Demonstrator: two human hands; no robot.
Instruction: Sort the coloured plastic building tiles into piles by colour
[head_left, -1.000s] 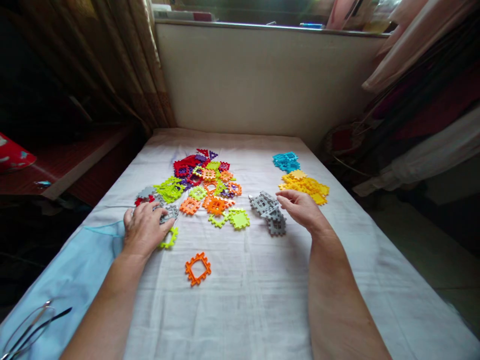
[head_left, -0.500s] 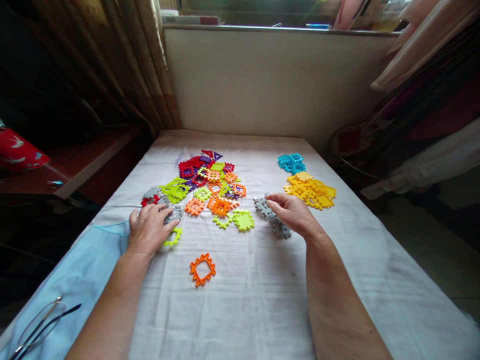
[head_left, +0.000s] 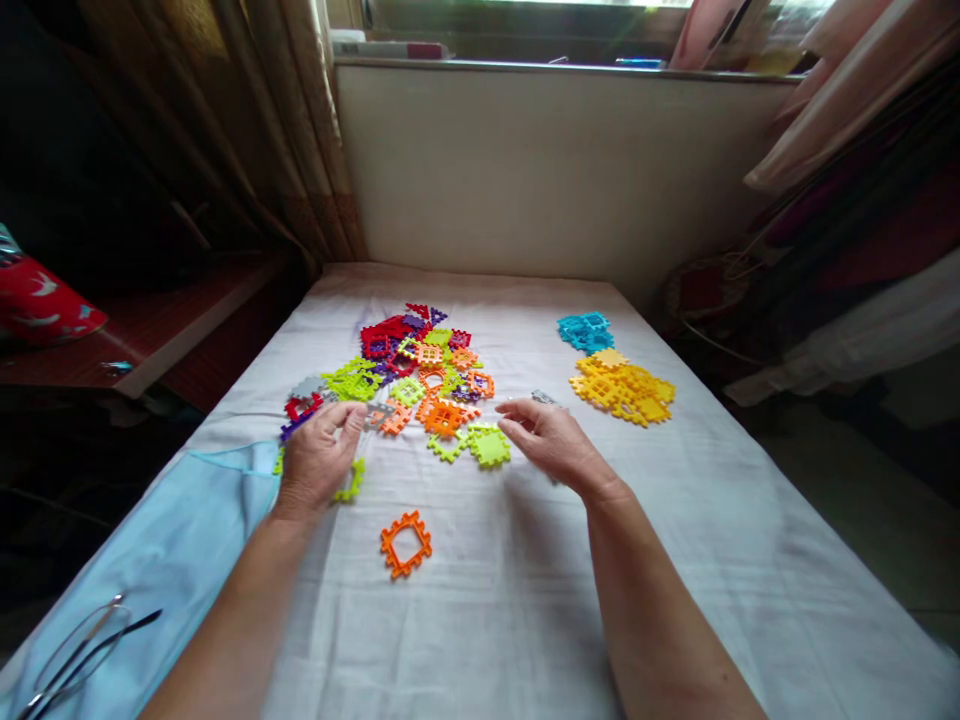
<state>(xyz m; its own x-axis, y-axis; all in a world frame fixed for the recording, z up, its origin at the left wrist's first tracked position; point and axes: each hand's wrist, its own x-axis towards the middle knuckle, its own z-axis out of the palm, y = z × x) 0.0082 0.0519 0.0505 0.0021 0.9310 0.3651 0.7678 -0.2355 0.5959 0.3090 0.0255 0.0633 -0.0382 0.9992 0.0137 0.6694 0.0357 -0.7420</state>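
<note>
My left hand [head_left: 321, 452] pinches a grey piece [head_left: 380, 412] above the left side of the mixed pile. My right hand [head_left: 551, 440] is raised with thumb and fingers apart and nothing between them; it partly hides the grey pieces [head_left: 546, 398] behind it. Red, purple, green and orange interlocking pieces [head_left: 442, 417] lie heaped between and beyond my hands. A flat lime-green piece [head_left: 490, 446] rests left of my right hand. Nearer to me lies a single orange frame [head_left: 406, 545]. Part of a green frame [head_left: 352, 482] shows beside my left wrist.
Yellow pieces [head_left: 622, 387] and blue pieces [head_left: 585, 331] form heaps at the right of the cloth-covered table [head_left: 465, 640]. At the left edge lie a light blue cloth [head_left: 202, 520] and eyeglasses [head_left: 82, 650]. A wall stands behind the table.
My left hand has lifted the grey piece and moved slightly right. My right hand has let go of the grey pieces and shifted left towards the middle.
</note>
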